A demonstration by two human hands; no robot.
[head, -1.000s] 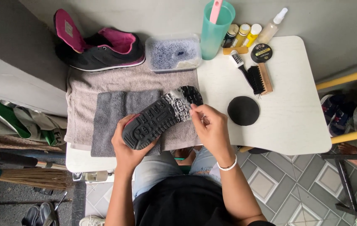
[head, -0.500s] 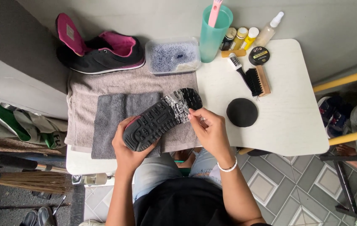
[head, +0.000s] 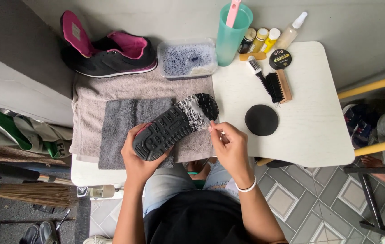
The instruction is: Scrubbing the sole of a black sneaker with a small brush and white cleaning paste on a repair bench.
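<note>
The right hand [head: 231, 147] has its fingertips [head: 213, 129] pressed together against the toe end of the upturned shoe [head: 174, 126], where the black sole is covered in whitish foam (whether they pinch anything small cannot be told). The left hand [head: 139, 158] cups the heel end from below, fingers curled around the edge, holding the shoe tilted above a dark grey cloth [head: 127, 124] laid on a lighter towel [head: 88, 104]. Beyond, on the white table [head: 319, 122], lie a black round sponge [head: 261, 119] and a brush [head: 276, 86]; a foamy tub [head: 187, 58] and the second shoe [head: 111, 54] sit at the far edge.
</note>
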